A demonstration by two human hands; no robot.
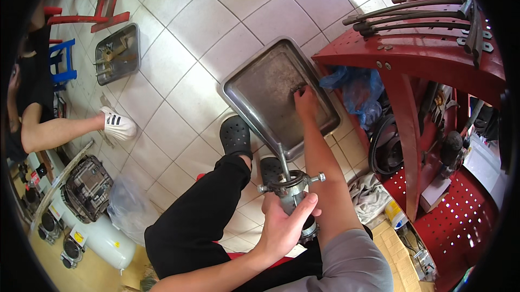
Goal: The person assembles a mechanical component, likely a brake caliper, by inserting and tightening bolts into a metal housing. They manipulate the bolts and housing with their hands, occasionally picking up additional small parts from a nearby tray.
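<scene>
The silvery metal cylinder assembly with a long rod and a bolted collar (291,199) is at the lower centre of the frame, above the person's lap, with the left hand (284,224) wrapped around its body, thumb pressed along the side. Because that one hand appears to be its only support, a greasy surface or a loosening thumb could let it slip and drop onto the black perforated clog (235,136) near the centre or the tile floor (184,80). The rod slants up over the near edge of the large rectangular grey metal tray (246,124), right of centre, so a tilt of the wrist might knock it against the rim. The collar's bolts jut out sideways, one beside the bare right forearm (325,156) in this view; whether they touch cannot be told, but drawing that arm back carelessly could scrape skin or jolt the assembly. Inside the tray, the right hand (307,102) has its fingers bent at a small dark piece (298,89); whether it is gripped or merely touched is unclear. If that piece is oily, as the stained tray bottom suggests, it could slide from the fingertips, and with attention split between two places, the left hand's hold could slacken unnoticed.
</scene>
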